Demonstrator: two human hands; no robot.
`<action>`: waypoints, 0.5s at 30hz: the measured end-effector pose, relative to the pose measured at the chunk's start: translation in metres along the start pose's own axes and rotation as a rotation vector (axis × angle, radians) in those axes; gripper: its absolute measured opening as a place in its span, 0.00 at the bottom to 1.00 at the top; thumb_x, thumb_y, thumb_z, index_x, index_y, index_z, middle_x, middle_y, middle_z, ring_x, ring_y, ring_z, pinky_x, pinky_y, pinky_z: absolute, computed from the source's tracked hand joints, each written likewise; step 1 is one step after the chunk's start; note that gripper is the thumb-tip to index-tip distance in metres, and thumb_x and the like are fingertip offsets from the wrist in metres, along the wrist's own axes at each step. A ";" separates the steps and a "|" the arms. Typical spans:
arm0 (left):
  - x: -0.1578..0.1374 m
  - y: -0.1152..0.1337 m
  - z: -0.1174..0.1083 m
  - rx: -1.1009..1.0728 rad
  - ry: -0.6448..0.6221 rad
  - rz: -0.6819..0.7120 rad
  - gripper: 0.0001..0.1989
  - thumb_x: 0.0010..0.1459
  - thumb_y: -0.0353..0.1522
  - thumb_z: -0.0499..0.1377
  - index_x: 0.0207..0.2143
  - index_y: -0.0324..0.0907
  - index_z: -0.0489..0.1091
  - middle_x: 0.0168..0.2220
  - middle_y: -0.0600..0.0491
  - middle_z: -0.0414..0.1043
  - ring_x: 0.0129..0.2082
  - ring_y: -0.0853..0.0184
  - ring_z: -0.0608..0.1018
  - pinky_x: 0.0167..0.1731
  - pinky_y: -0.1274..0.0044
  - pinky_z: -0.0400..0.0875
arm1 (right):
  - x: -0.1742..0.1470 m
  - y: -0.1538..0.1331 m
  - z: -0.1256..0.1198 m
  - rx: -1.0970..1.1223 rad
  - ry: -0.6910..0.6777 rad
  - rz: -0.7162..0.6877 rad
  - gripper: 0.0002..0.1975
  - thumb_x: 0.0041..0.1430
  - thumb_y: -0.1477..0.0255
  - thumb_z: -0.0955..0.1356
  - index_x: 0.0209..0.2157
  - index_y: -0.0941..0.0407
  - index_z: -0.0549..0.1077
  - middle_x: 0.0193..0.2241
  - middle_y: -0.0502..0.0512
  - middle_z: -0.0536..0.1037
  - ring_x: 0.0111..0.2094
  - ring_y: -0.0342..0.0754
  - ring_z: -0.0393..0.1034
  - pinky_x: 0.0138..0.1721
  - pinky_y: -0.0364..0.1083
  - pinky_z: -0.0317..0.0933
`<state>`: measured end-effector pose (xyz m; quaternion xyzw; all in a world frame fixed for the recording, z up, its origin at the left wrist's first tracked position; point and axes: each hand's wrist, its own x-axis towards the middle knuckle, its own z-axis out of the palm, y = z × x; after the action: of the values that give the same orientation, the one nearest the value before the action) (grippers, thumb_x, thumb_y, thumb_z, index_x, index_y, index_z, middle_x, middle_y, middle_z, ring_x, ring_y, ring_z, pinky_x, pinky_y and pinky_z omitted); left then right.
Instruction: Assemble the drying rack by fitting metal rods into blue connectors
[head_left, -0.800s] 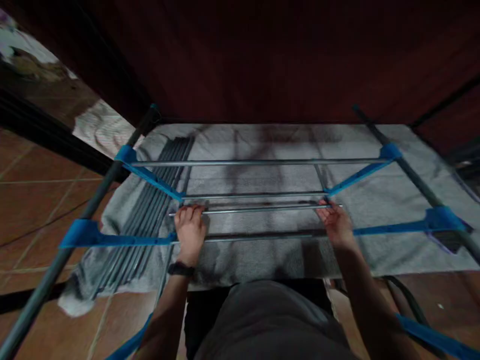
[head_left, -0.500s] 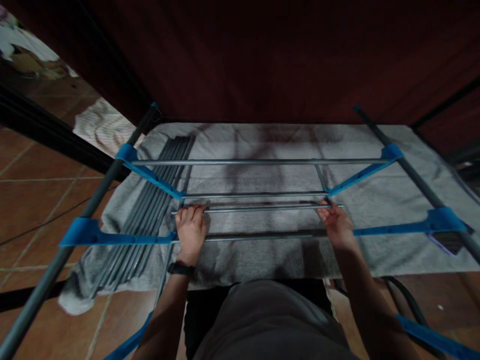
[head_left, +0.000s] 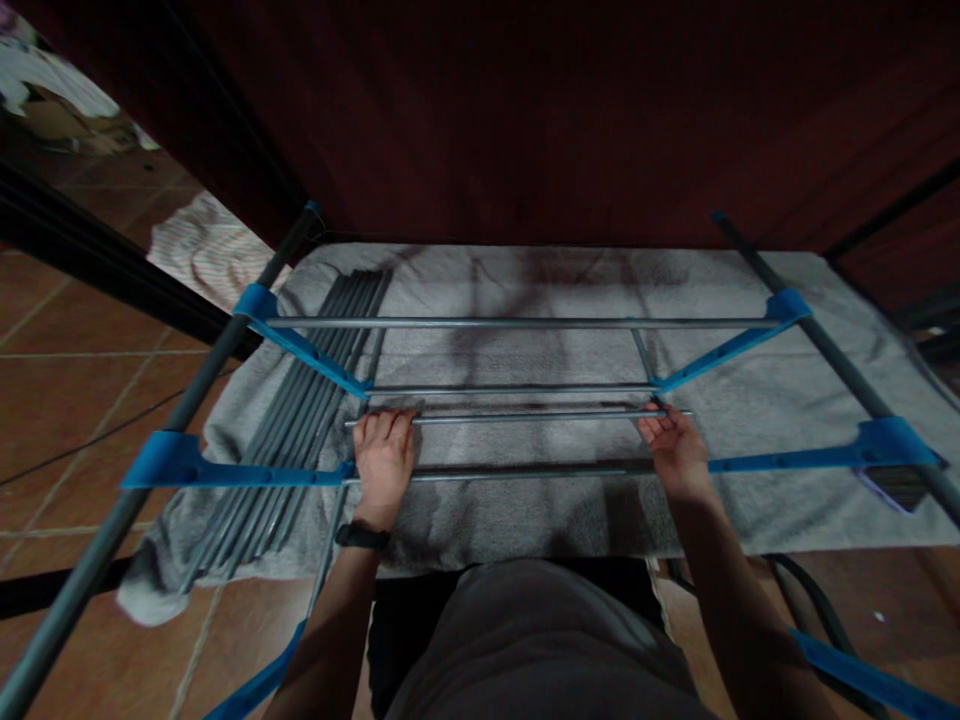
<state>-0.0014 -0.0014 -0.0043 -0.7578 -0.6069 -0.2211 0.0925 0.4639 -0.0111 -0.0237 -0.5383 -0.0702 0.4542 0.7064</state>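
Observation:
A thin grey metal rod (head_left: 525, 417) runs level between my two hands. Near its left end, my left hand (head_left: 383, 455) is closed over it, palm down, with a dark band on the wrist. My right hand (head_left: 676, 448) pinches the rod close to its right end, palm turned up. Around them stands a rack frame of dark grey tubes (head_left: 847, 368) with blue plastic brackets (head_left: 166, 462). One crossbar (head_left: 517, 323) joins the far brackets. A second crossbar (head_left: 510, 389) lies just beyond the held rod, and a third (head_left: 525, 473) lies nearer my body.
Several loose grey tubes (head_left: 300, 420) lie side by side on a grey blanket (head_left: 555, 530) at the left. A phone-like dark object (head_left: 896, 488) rests at the right. Dark red fabric (head_left: 525, 130) hangs behind. Tiled floor (head_left: 82, 400) and a striped cloth (head_left: 206, 250) are at the left.
Almost nothing differs. Both hands keep their hold on the rod, which sits very slightly further right in the view.

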 end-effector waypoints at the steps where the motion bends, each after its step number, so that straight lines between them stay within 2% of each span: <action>1: 0.000 0.000 0.000 0.004 -0.001 0.003 0.16 0.68 0.32 0.50 0.51 0.40 0.74 0.45 0.43 0.77 0.45 0.54 0.73 0.53 0.61 0.63 | -0.001 0.000 0.000 -0.002 -0.016 -0.006 0.05 0.61 0.73 0.66 0.31 0.54 0.73 0.31 0.50 0.81 0.35 0.43 0.78 0.42 0.45 0.73; 8: 0.002 0.002 -0.002 0.015 0.003 0.034 0.16 0.66 0.29 0.50 0.50 0.39 0.74 0.44 0.43 0.77 0.46 0.53 0.73 0.53 0.61 0.64 | -0.003 -0.001 -0.002 -0.004 -0.064 -0.022 0.04 0.57 0.73 0.68 0.28 0.53 0.71 0.36 0.54 0.83 0.38 0.46 0.79 0.42 0.47 0.75; 15: 0.002 0.001 -0.001 0.015 -0.002 0.048 0.17 0.65 0.27 0.49 0.51 0.39 0.73 0.44 0.43 0.76 0.46 0.53 0.73 0.53 0.61 0.64 | -0.004 0.001 -0.002 -0.001 -0.079 -0.055 0.02 0.57 0.73 0.70 0.32 0.54 0.72 0.35 0.52 0.82 0.39 0.45 0.79 0.47 0.48 0.74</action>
<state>0.0000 -0.0005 -0.0028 -0.7716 -0.5903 -0.2135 0.1027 0.4620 -0.0158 -0.0242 -0.5183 -0.1132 0.4554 0.7150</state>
